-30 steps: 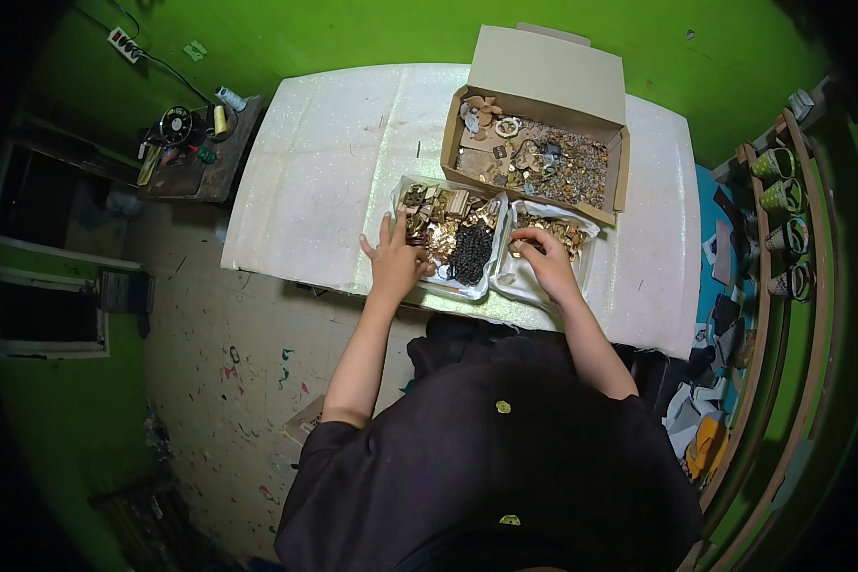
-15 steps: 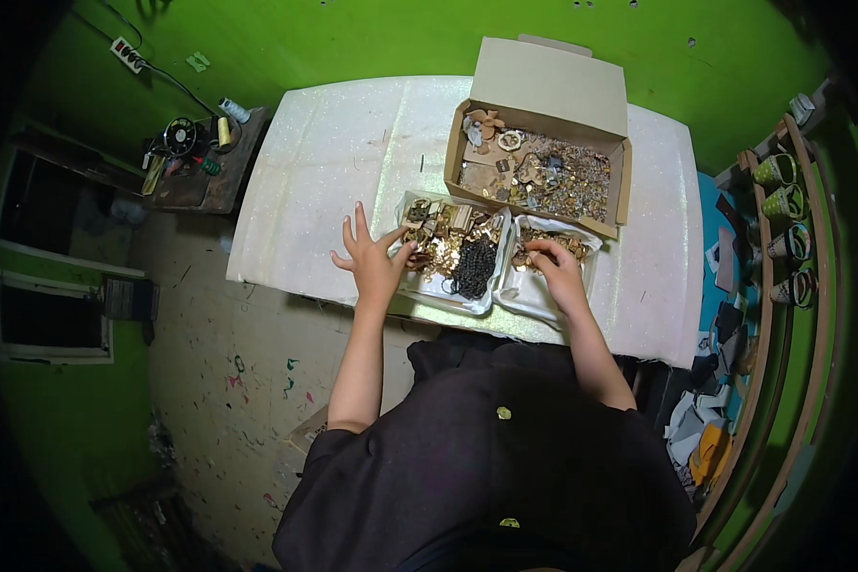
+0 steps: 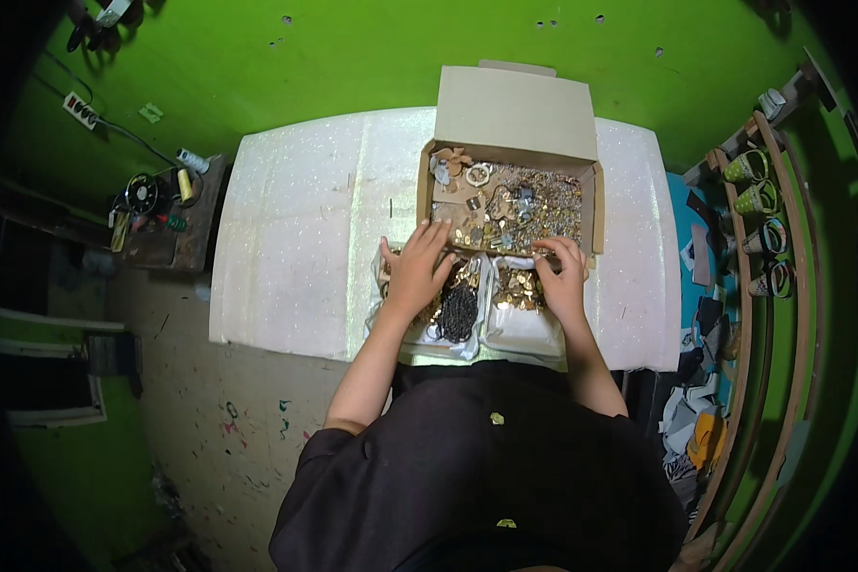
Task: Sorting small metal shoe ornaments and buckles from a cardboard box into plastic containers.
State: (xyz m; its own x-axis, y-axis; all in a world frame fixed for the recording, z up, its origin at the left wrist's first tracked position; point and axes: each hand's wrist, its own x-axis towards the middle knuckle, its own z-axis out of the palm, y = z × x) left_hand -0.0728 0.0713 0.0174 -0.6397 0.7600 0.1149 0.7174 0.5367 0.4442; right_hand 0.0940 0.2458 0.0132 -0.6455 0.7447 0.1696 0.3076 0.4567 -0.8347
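Note:
My left hand lies across the near-left corner of an open cardboard box, fingers stretched out over its front wall and thumb apart. Small metal pieces, beads and scraps fill much of the box. Under that hand stands a lined tray of gold-coloured pieces, with a bundle of black chain in it. My right hand is at the box's front wall, fingers bent together near the thumb; anything between them is too small to make out. Below it a second white tray holds gold-coloured pieces.
The trays and box stand on a glittery white tabletop against a green wall. To the left, a small side table bears spools and a dark round device. At the right are a wooden rack with shoes and a heap of scraps.
Both hands have moved away from the trays' contents to the box's front wall. My left hand has gone up and right, its fingers closer together. The whole view has shifted and turned slightly.

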